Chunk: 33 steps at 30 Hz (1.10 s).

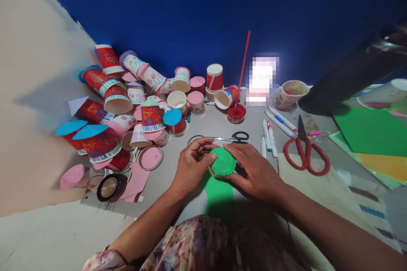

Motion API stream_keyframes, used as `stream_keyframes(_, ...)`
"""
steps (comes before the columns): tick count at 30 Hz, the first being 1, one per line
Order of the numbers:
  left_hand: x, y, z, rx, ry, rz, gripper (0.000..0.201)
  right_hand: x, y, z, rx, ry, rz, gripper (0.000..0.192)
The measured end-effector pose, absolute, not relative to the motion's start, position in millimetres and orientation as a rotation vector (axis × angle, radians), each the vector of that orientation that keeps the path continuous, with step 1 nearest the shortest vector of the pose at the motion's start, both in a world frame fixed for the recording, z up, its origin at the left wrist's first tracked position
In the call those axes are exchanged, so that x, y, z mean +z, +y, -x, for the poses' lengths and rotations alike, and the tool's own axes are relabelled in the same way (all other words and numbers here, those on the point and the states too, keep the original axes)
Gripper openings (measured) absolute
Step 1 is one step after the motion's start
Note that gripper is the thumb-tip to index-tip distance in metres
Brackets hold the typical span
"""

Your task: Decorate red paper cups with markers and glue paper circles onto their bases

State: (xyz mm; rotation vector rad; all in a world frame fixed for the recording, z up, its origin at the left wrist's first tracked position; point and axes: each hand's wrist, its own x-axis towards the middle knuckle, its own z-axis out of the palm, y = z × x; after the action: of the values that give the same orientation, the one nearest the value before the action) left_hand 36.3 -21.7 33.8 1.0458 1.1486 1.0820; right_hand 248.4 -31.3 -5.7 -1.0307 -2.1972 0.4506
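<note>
Between my two hands is a round green paper disc (224,163). A pale rim shows under its lower left edge, but most of what lies beneath is hidden. My left hand (193,165) is closed on the disc's left side, its thumb pressing on the top. Fingers of my right hand (256,169) wrap round the right side. Below the disc lies a piece of green paper (219,194). Just beyond my hands are black-handled scissors (239,137), partly covered by my fingers.
Many decorated paper cups (152,118) are piled on the left. A red pot with a stick (236,113), a lit blurred screen (262,78), markers (269,137) and red-handled scissors (307,152) stand or lie beyond and right. Green sheets (375,129) lie far right; a roll of tape (110,187) sits left.
</note>
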Motion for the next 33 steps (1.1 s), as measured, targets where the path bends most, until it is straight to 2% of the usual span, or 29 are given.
stream_keyframes(5, 32.0, -19.3, -39.2, 1.132, 1.127, -0.904, 0.035, -9.6, -33.2, -247.6, 0.546, -2.158, 1.127, 0.069)
stream_keyframes(11, 25.2, -17.3, -37.4, 1.125, 1.103, -0.857, 0.03, -9.5, -34.1, -245.8, 0.616, -2.133, 1.177, 0.069)
stream_keyframes(18, 22.9, -29.4, -20.9, 1.001, 1.045, -1.05, 0.053, -8.4, -32.1, -246.6, 0.617, -2.162, 1.169, 0.066)
stream_keyframes(27, 28.3, -33.0, -26.2, 1.007, 1.227, -1.052, 0.035, -10.7, -32.7, -246.6, 0.637, -2.178, 1.181, 0.065)
stream_keyframes(30, 32.8, -31.6, -26.3, 0.975, 1.276, -1.059, 0.035, -10.6, -32.9, -246.8, 0.656, -2.172, 1.183, 0.065)
stream_keyframes(33, 32.6, -31.8, -27.0, 0.931, 1.25, -0.974, 0.037, -7.4, -33.8, -248.8, 0.633, -2.147, 1.17, 0.075)
